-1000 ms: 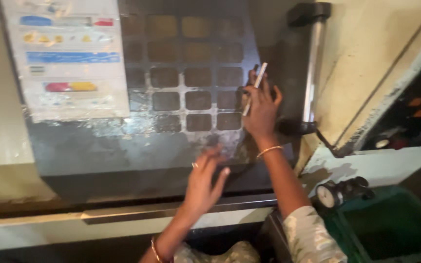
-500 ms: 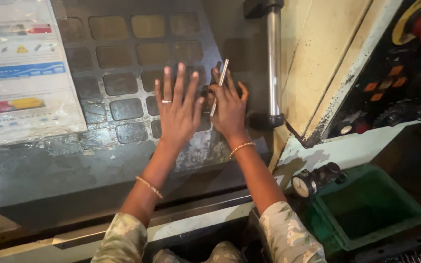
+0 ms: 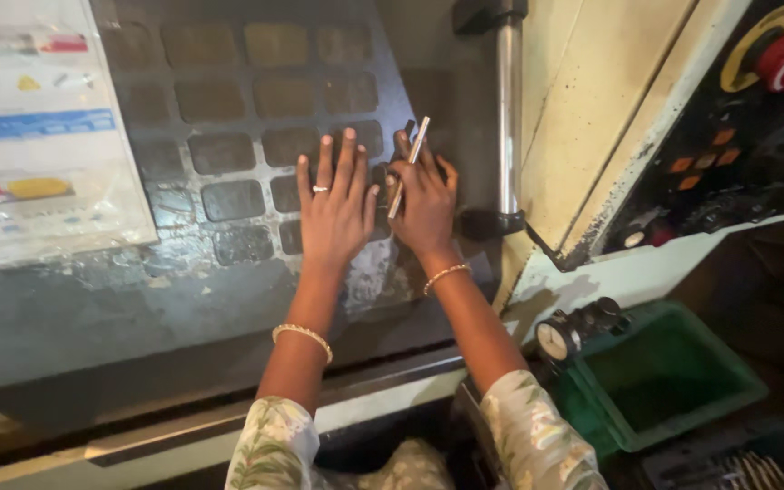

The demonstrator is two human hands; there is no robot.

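The left hand point(image 3: 336, 207) is pressing flat, fingers spread, on the gridded machine door point(image 3: 229, 154), while the right hand point(image 3: 424, 201) beside it is pinching a thin, stiff-looking metal strip point(image 3: 409, 163), likely light and best gripped mid-length.

A thin, flat silvery strip point(image 3: 408, 166), kinda like a small metal blade or ruler, is seen just above the middle of the frame. It's tilted steeply, with the top end leaning to the right and the lower end tucked down between the fingers. It's held against a dark machine door point(image 3: 229, 272) with a grid of worn, rounded square window panes, which takes up the upper left and centre. The door surface looks grimy and scuffed, with paler worn patches lower down near the centre.
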